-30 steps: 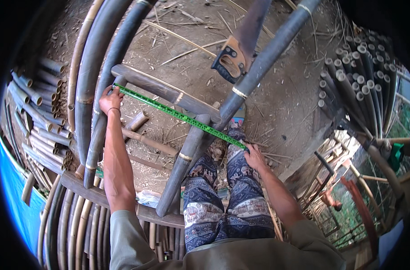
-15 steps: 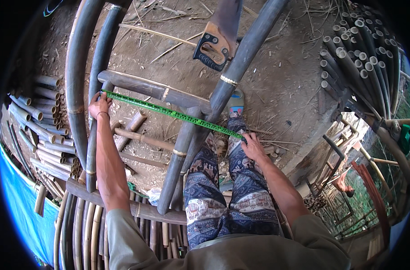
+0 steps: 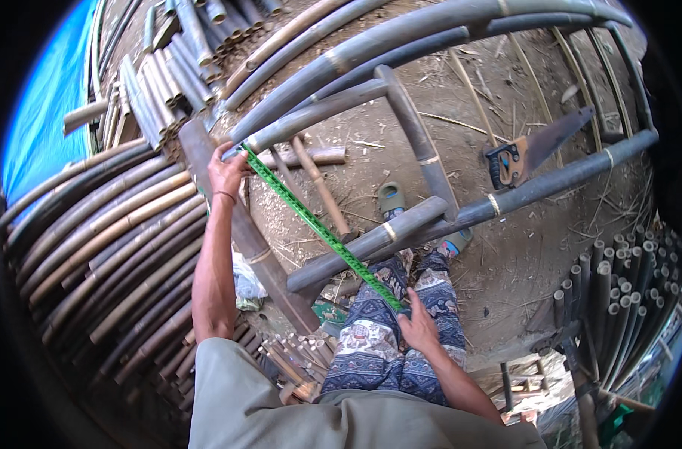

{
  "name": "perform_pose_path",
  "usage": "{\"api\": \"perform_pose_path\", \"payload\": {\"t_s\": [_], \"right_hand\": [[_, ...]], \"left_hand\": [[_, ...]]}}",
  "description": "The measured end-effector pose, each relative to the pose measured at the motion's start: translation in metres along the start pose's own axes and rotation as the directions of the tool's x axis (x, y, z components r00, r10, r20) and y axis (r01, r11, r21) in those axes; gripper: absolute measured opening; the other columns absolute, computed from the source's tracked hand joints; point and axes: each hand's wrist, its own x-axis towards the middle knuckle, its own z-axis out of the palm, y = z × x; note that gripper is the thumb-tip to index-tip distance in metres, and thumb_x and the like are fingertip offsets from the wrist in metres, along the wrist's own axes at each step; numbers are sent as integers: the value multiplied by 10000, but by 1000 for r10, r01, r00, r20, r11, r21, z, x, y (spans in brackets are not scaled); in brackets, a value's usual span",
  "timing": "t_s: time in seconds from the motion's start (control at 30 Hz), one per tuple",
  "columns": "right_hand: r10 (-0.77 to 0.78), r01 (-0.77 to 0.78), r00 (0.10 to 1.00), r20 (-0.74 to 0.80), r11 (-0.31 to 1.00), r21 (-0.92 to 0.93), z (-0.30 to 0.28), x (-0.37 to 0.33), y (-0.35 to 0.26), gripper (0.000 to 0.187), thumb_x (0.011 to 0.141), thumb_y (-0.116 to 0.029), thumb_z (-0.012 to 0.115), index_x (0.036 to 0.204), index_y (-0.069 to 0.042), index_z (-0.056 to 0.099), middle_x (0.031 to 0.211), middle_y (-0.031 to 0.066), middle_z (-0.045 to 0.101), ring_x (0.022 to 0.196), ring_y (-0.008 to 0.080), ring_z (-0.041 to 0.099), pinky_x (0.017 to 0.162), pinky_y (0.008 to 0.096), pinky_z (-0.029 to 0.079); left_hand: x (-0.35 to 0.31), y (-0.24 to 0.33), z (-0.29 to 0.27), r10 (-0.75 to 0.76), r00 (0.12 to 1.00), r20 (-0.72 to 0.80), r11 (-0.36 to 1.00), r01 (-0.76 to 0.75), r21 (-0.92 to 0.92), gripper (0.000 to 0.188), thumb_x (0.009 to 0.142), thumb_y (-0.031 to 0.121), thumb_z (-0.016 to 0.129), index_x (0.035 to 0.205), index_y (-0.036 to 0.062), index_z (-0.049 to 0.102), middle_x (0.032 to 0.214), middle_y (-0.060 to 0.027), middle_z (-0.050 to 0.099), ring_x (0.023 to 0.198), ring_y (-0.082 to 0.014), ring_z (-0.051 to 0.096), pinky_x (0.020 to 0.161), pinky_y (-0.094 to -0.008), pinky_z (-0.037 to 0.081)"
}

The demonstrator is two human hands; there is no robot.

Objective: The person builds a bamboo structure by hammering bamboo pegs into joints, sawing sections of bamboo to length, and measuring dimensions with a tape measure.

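A green measuring tape (image 3: 318, 228) is stretched taut between my two hands. My left hand (image 3: 227, 170) pinches its far end against the end of a dark bamboo pole (image 3: 333, 105). My right hand (image 3: 418, 327) holds the near end down over my patterned trouser leg (image 3: 371, 337). The tape crosses a shorter dark bamboo pole (image 3: 371, 243) that lies over my lap. My feet in sandals (image 3: 389, 198) rest on the dirt beneath the poles.
A hand saw (image 3: 539, 146) with a black handle rests on a long bamboo pole (image 3: 573, 176) to the right. Stacked bamboo poles (image 3: 109, 239) lie to the left, cut bamboo tubes (image 3: 610, 299) stand at the right, a blue tarp (image 3: 45, 105) hangs far left.
The view has swung so the frame and saw now sit further right. Both hands still hold the tape stretched; the left hand has stayed at the pole end.
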Motion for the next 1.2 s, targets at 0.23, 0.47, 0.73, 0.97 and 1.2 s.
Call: {"api": "perform_pose_path", "payload": {"t_s": [0.23,0.47,0.73,0.97,1.2], "right_hand": [[-38,32,995,90,997,68,118,6,-43,521,903,-357,476,1375,-146,408,1254,262,486,1143,452,497,957,518,410],[62,-69,996,71,993,95,146,0,-82,471,908,-315,489,1326,-101,456,1218,242,495,1161,417,479,991,456,385],[99,-108,989,110,991,81,159,8,-86,482,910,-357,476,1348,-159,436,1254,232,476,1160,441,468,984,504,387],[75,-87,991,112,990,112,168,16,-80,494,909,-369,468,1347,-143,439,1253,244,481,1158,460,467,980,517,387],[48,-62,995,85,985,160,178,21,-74,483,911,-363,473,1344,-153,435,1261,227,475,1145,459,476,964,516,402]], "left_hand": [[13,-12,-55,-138,982,132,965,103,241,262,838,39,661,1097,3,643,776,-131,681,604,-168,658,511,-287,549],[9,-8,-42,-88,995,52,945,67,320,311,844,88,673,1150,34,647,776,-96,689,633,-149,666,564,-277,560],[12,-13,-46,-37,999,39,895,16,446,298,855,88,669,1148,38,651,774,-91,675,612,-130,647,533,-261,547],[21,-22,-50,-14,998,62,906,-14,423,284,838,104,675,1119,63,675,736,-107,706,609,-145,678,555,-282,549],[26,-17,-50,-100,991,85,929,62,364,316,843,75,694,1154,35,655,804,-105,687,643,-138,662,543,-262,562]]}}
